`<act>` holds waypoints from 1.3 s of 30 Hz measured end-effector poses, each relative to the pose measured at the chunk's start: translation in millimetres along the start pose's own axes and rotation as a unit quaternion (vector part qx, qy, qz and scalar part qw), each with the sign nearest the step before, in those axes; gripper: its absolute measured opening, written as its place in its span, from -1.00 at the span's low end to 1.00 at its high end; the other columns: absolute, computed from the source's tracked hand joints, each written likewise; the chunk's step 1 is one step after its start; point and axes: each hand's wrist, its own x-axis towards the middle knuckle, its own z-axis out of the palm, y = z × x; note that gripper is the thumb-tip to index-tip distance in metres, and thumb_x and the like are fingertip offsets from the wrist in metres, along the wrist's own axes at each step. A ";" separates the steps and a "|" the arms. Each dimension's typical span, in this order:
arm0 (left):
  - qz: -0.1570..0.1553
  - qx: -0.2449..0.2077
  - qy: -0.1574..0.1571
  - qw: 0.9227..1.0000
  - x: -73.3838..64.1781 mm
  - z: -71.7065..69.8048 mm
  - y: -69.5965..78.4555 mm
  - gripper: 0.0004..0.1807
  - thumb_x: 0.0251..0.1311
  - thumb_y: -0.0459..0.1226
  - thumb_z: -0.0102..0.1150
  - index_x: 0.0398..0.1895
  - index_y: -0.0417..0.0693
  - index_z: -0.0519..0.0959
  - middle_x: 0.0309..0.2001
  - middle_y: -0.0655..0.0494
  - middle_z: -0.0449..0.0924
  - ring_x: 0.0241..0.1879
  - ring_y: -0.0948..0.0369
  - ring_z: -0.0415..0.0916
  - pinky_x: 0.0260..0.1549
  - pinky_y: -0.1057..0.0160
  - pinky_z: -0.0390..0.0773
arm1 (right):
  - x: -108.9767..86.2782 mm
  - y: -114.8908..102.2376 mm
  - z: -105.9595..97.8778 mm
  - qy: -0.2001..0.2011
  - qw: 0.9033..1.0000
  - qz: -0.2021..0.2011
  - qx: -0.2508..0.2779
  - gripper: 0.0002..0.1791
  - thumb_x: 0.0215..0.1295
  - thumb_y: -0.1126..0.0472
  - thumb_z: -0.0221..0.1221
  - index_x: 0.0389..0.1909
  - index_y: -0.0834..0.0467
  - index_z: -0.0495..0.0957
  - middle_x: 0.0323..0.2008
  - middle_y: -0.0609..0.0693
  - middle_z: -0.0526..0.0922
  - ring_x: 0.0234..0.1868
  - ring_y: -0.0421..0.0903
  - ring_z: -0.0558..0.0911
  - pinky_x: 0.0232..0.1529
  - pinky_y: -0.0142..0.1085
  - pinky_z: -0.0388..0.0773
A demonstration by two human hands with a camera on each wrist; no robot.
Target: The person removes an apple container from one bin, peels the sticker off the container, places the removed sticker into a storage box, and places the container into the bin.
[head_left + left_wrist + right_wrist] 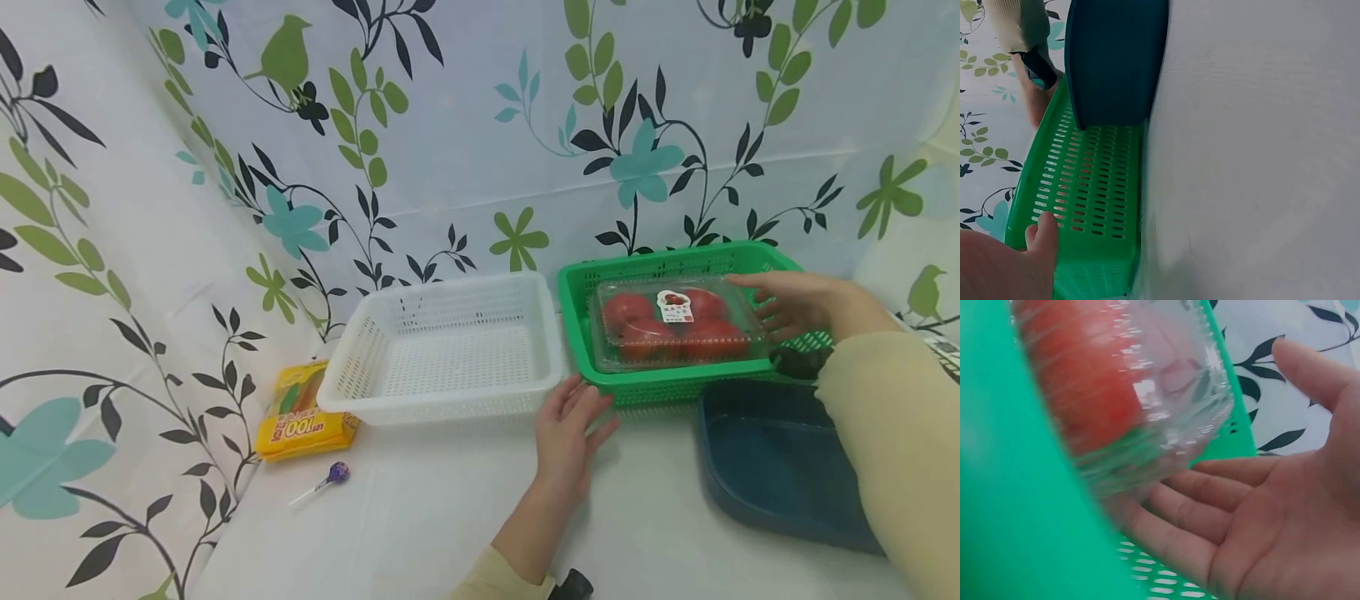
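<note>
A clear plastic box of tomatoes (675,323) with a white label lies in the green basket (660,385). My right hand (798,304) reaches into the basket's right end. In the right wrist view, its straight fingers (1179,512) extend to the end of the tomato box (1104,394), the tips partly hidden behind the plastic, with the thumb held apart. My left hand (567,433) is at the front left corner of the green basket, its fingers loosely spread near the rim. The left wrist view shows its thumb and a finger beside the slotted basket wall (1085,181).
A white basket (450,408) stands left of the green one. Farther left are a yellow packet (300,417) and a lollipop (337,472). A dark blue bin (780,467) sits in front of the green basket, under my right forearm. Behind hangs a leaf-patterned cloth (465,167).
</note>
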 end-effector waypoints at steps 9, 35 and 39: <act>-0.025 -0.046 0.050 0.997 9.7 10.6 -2.0 -0.43 0.29 -0.31 0.26 0.32 -0.31 0.37 0.06 -0.18 0.57 -0.04 -0.01 0.67 -0.06 0.05 0.68 | 12.0 19.0 0.9 0.018 0.999 0.000 0.049 0.18 0.47 -0.41 -0.21 0.47 0.52 -0.48 0.45 0.58 -0.25 0.41 0.45 0.10 0.12 -0.01 0.57; -0.041 -0.071 0.065 0.994 22.5 18.4 -3.9 -0.71 0.34 -0.39 0.21 0.06 -0.23 0.43 -0.14 -0.13 0.64 -0.25 0.12 0.69 -0.11 0.05 0.70 | 19.4 25.9 1.8 -0.010 0.971 -0.044 0.236 -0.09 0.54 -0.09 -0.01 0.48 0.14 -0.46 0.29 0.25 0.05 0.00 0.05 0.55 0.28 0.02 0.45; -0.039 -0.070 0.061 0.995 22.8 18.1 -4.4 -0.72 0.34 -0.39 0.20 0.05 -0.22 0.42 -0.16 -0.11 0.65 -0.26 0.13 0.69 -0.11 0.05 0.70 | 20.1 23.9 2.4 -0.016 0.966 -0.048 0.255 -0.10 0.53 -0.11 -0.02 0.46 0.05 -0.49 0.25 0.20 0.09 -0.02 0.03 0.55 0.26 0.02 0.47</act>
